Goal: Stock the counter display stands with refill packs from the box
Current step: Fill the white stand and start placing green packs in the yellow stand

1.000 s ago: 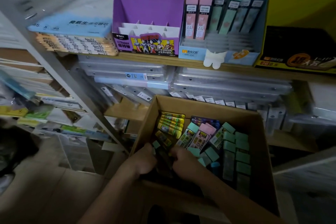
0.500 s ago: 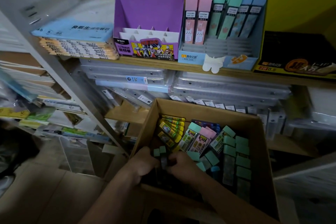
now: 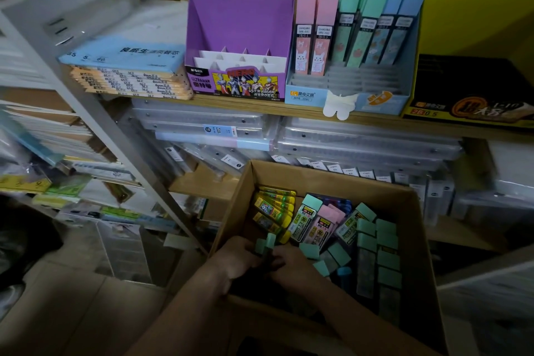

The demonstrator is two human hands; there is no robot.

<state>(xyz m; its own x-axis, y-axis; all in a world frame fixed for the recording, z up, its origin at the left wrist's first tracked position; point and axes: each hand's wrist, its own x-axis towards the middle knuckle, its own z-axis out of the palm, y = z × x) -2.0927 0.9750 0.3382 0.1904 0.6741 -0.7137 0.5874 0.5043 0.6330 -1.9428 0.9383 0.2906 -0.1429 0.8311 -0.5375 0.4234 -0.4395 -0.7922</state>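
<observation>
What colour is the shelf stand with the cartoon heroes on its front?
The stand is purple, with white dividers inside. The head view shows it.

Shelf bears notebook stack, purple stand, blue stand, yellow stand.

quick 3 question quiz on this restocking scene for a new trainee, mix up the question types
1. True or false: the purple cardboard display stand on the wooden shelf shows no packs in its white slots.
2. What do the left hand and right hand grip together inside the brown cardboard box? A) mint-capped refill packs B) an orange notebook C) a clear plastic folder
3. Fill the blank: in the pale blue display stand, the leftmost packs are ___ in colour.
Key: 1 true; 2 A; 3 pink
</observation>
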